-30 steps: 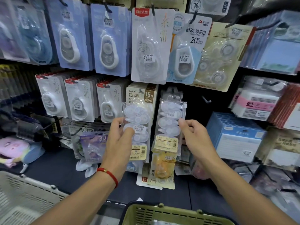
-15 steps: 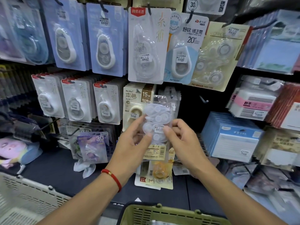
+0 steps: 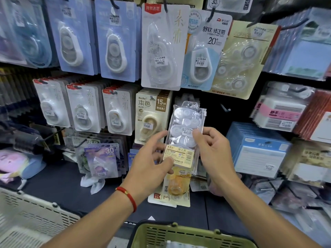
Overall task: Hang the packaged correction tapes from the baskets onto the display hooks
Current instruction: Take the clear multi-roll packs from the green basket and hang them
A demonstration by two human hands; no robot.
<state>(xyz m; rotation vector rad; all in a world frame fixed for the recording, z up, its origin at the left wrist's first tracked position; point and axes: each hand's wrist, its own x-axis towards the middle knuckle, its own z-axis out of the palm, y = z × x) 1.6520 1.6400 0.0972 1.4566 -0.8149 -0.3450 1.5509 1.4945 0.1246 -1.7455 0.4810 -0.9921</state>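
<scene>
Stationery display wall behind; both hands hold a clear correction tape pack [image 3: 184,135] upright: left hand [image 3: 152,158] pinching its label, right hand [image 3: 211,149] its edge. Likely light, flimsy, slippery film; best gripped near the top hang tab.

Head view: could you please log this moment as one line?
hands: left and right both hold clear tape pack | pack: upright before display, not yet hung | green basket: below
</scene>
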